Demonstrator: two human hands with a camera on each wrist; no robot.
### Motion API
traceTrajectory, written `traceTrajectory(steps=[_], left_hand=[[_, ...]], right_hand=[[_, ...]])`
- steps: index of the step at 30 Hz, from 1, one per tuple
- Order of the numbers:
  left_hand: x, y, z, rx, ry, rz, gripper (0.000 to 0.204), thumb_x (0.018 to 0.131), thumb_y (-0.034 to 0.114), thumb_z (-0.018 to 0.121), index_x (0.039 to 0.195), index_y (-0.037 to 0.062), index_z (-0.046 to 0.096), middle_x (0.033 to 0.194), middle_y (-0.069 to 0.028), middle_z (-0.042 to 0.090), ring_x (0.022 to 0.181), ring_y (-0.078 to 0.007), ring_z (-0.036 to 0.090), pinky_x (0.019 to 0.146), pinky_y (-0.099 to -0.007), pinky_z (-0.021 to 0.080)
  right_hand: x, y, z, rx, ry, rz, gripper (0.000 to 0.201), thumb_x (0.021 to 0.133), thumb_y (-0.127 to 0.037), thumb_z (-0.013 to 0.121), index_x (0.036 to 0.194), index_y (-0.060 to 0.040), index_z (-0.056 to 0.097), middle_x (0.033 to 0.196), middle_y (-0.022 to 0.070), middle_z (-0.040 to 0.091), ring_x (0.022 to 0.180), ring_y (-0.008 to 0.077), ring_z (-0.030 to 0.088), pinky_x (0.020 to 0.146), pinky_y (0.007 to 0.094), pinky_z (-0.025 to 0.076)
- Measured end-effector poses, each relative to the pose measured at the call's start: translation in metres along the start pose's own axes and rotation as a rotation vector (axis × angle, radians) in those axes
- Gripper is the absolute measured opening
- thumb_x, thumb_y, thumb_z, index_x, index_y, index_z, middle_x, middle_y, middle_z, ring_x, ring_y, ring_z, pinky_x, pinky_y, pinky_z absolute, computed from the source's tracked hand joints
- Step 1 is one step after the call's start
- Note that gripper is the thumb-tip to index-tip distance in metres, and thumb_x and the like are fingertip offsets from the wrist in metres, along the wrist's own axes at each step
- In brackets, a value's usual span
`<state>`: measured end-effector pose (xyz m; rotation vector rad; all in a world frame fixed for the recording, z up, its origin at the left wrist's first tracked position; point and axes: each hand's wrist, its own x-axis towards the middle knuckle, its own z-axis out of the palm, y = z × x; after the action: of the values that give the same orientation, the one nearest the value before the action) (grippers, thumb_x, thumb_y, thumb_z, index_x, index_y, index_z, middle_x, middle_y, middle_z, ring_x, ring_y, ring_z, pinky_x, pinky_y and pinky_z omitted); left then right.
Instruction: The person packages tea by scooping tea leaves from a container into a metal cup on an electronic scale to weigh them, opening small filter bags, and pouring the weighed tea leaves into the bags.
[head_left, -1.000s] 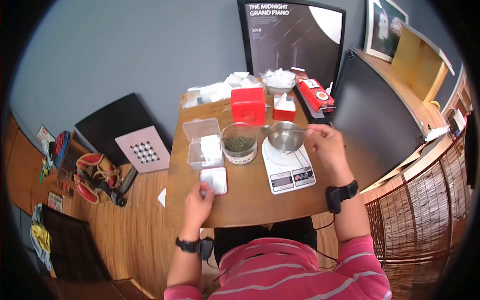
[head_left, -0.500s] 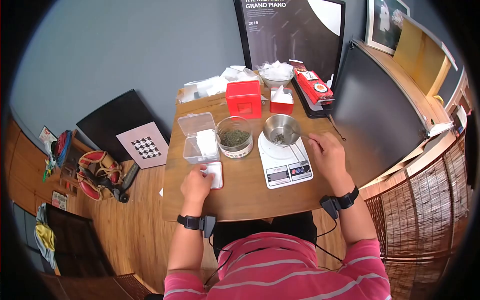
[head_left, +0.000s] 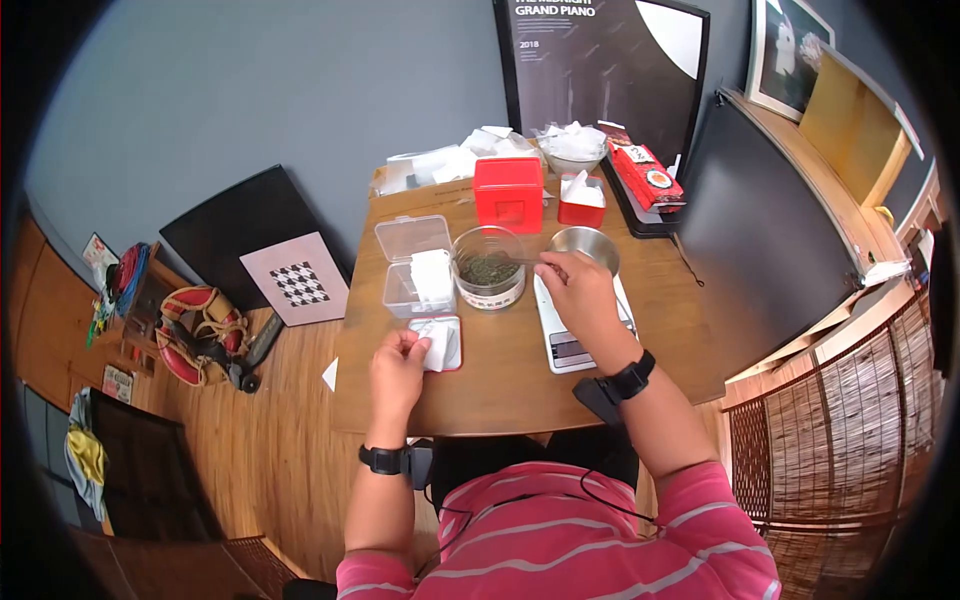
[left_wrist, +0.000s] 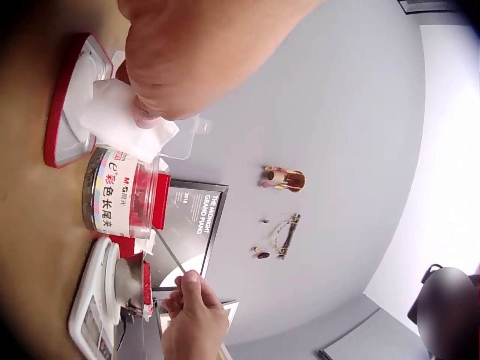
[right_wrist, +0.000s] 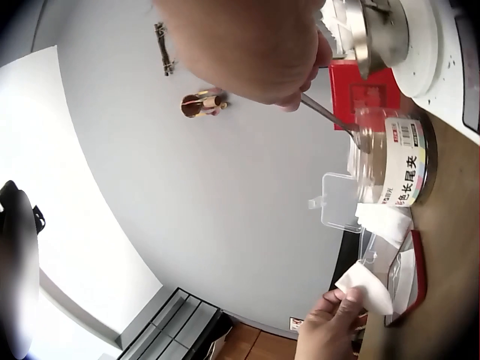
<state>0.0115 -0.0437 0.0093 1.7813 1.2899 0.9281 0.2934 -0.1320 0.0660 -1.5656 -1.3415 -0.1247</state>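
My right hand (head_left: 580,290) pinches the handle of a thin metal spoon (right_wrist: 326,114), which slants into the mouth of a clear jar (head_left: 490,301) with a printed label. Dark green dried leaves (head_left: 487,270) lie in the jar. My left hand (head_left: 397,367) pinches a small white paper-like bag (left_wrist: 124,120) between thumb and fingers, over a shallow red-rimmed tin (head_left: 456,350). To the right of the jar, a metal cup (head_left: 590,243) stands on a white kitchen scale (head_left: 552,325); my right hand and forearm partly hide both.
Left of the jar, an open clear plastic box (head_left: 400,292) holds white bags. A red box (head_left: 508,193), a small red container (head_left: 582,210) with white paper, a glass bowl (head_left: 573,160) and a red packet (head_left: 648,180) stand behind. Dark leaf bits dot the scale.
My right hand has moved left with the spoon, from the metal cup to the jar. My left hand now holds the white bag up from the tin.
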Motion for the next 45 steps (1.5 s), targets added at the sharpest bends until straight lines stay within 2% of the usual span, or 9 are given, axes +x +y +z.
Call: traceTrajectory(steps=[5,11,13,16,23,25,28,34,45], left_hand=[[-0.004,0.005,0.006,-0.035,-0.05,0.015,0.018,0.093,0.007,0.075,0.104,-0.0011,0.063,0.086,-0.0061,0.072,0.077,-0.0118,0.065,0.07,-0.0289,0.052],[-0.027,0.01,0.009,-0.171,-0.056,0.135,0.038,0.086,-0.003,0.08,0.116,-0.0001,0.057,0.083,-0.0024,0.066,0.076,-0.0089,0.061,0.069,-0.0265,0.051],[-0.036,0.009,0.015,-0.379,-0.119,0.043,0.047,0.082,-0.006,0.082,0.118,0.0018,0.054,0.082,-0.001,0.064,0.076,-0.0082,0.06,0.071,-0.0249,0.052],[-0.041,0.005,0.024,-0.34,-0.167,0.046,0.051,0.08,-0.008,0.084,0.119,0.003,0.052,0.082,-0.0003,0.062,0.078,-0.0086,0.061,0.073,-0.0241,0.052],[-0.053,0.007,0.02,-0.219,-0.189,0.185,0.053,0.077,-0.006,0.087,0.118,0.005,0.056,0.082,0.0003,0.063,0.078,-0.0092,0.06,0.073,-0.0249,0.051],[-0.054,0.004,0.021,-0.167,-0.196,0.163,0.051,0.071,0.008,0.094,0.113,0.0059,0.064,0.078,-0.0004,0.067,0.088,-0.0184,0.064,0.087,-0.0354,0.049],[-0.057,0.009,0.018,-0.117,-0.209,0.232,0.054,0.067,0.013,0.095,0.114,0.0089,0.068,0.079,0.0002,0.068,0.092,-0.0236,0.063,0.091,-0.0396,0.047],[-0.059,0.025,0.012,0.073,-0.176,0.449,0.056,0.067,0.013,0.095,0.116,0.0099,0.068,0.078,-0.0002,0.068,0.09,-0.024,0.063,0.088,-0.0386,0.047],[-0.065,0.036,0.019,0.089,-0.247,0.453,0.051,0.066,0.012,0.095,0.112,0.0108,0.072,0.078,0.0003,0.067,0.089,-0.0232,0.063,0.088,-0.0386,0.046]], right_hand=[[-0.002,0.008,0.022,0.031,-0.071,0.043,0.016,0.089,-0.009,0.075,0.103,-0.0009,0.073,0.095,0.0161,0.073,0.082,0.0359,0.07,0.072,0.0437,0.055],[-0.051,-0.032,-0.002,-0.114,0.073,0.079,0.027,0.087,-0.013,0.077,0.113,-0.0099,0.07,0.095,0.0126,0.066,0.084,0.0355,0.067,0.069,0.0453,0.054],[-0.078,-0.043,-0.002,-0.026,-0.157,-0.071,0.025,0.088,-0.008,0.078,0.111,-0.0072,0.071,0.09,0.0104,0.067,0.069,0.0227,0.066,0.06,0.0334,0.054],[-0.09,-0.07,-0.002,0.036,-0.258,-0.04,0.023,0.087,-0.012,0.076,0.11,-0.013,0.072,0.089,0.0093,0.064,0.077,0.0329,0.066,0.062,0.0419,0.054],[-0.09,-0.073,0.003,0.016,-0.341,-0.174,0.021,0.09,-0.015,0.073,0.11,-0.0128,0.07,0.091,0.0088,0.067,0.076,0.0329,0.068,0.064,0.0423,0.055],[-0.092,-0.07,0.006,0.007,-0.385,-0.182,0.02,0.09,-0.016,0.073,0.11,-0.0124,0.069,0.09,0.0095,0.068,0.077,0.0336,0.069,0.065,0.0431,0.055],[-0.095,-0.07,0.007,0.022,-0.407,-0.182,0.02,0.091,-0.017,0.072,0.11,-0.0114,0.068,0.089,0.011,0.069,0.078,0.0347,0.07,0.066,0.0444,0.055],[-0.099,-0.069,-0.003,0.015,-0.418,-0.144,0.018,0.092,-0.018,0.071,0.108,-0.01,0.067,0.089,0.0119,0.071,0.077,0.0344,0.07,0.064,0.0447,0.055],[-0.108,-0.056,-0.013,0.032,-0.437,-0.147,0.012,0.091,-0.017,0.071,0.102,-0.0127,0.069,0.083,0.0104,0.07,0.074,0.0337,0.069,0.063,0.0449,0.053]])
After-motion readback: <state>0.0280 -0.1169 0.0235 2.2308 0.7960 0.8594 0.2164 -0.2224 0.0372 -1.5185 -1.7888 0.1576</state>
